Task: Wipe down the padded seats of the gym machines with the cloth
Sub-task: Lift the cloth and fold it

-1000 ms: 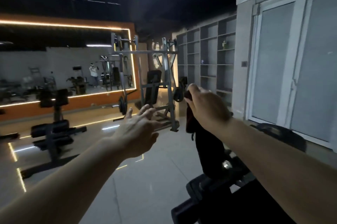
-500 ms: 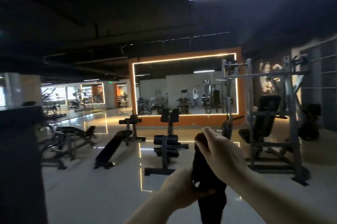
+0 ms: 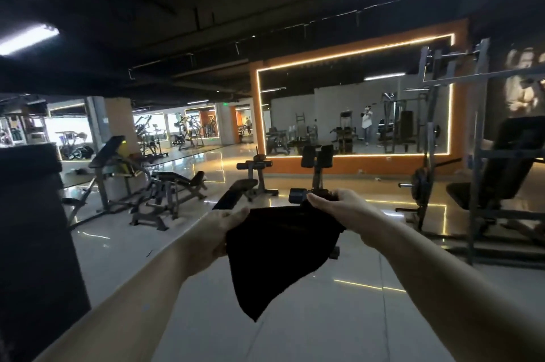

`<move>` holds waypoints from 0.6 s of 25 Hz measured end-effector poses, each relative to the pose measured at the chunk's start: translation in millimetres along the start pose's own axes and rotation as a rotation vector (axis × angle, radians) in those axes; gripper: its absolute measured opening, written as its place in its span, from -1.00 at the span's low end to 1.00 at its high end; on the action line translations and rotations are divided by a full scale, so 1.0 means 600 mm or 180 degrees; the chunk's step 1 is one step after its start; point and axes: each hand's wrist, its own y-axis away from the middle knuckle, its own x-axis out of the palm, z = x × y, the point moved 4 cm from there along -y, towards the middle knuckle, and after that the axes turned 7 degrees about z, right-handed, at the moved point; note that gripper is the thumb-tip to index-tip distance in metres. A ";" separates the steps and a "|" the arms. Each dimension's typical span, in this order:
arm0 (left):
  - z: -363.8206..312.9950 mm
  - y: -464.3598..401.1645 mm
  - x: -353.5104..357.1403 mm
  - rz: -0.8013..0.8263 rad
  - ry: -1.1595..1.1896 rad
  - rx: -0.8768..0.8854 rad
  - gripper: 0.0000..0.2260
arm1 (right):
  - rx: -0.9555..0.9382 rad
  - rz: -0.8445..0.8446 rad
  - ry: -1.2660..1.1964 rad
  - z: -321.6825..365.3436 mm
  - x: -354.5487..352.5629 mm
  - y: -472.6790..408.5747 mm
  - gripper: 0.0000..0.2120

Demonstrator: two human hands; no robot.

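A black cloth hangs spread out in the air in front of me, its lower corner pointing down. My left hand grips its upper left edge and my right hand grips its upper right edge. Padded gym machines stand beyond: a black seat and backrest in a grey frame at the right, a low black padded bench straight ahead, and an adjustable bench to the left. None of the pads touches the cloth.
A tall dark padded block rises close at my left. A roller-pad machine stands before the orange-framed wall mirror. Glossy tiled floor stretches between me and the machines. More equipment fills the far left room.
My view has swung left, away from the white doors and the nearby dark seat. My left hand took hold of the cloth, and both hands pulled it from a bunched strip into a spread sheet.
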 end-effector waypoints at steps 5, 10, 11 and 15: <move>-0.033 -0.056 -0.001 -0.0397 0.0857 0.0254 -0.70 | 0.0006 -0.0129 -0.0178 -0.024 -0.041 -0.053 -0.71; -0.041 -0.079 -0.022 -0.0758 0.0801 0.0309 -0.78 | 0.0121 -0.0206 -0.0303 -0.030 -0.059 -0.083 -0.62; -0.040 -0.078 -0.031 -0.0801 0.0639 0.0306 -0.78 | 0.0010 -0.0312 -0.0185 -0.025 -0.060 -0.088 -0.63; -0.028 -0.062 -0.061 -0.0494 -0.0934 0.0112 -0.76 | -0.0749 -0.0877 0.0232 0.018 -0.060 -0.094 -0.67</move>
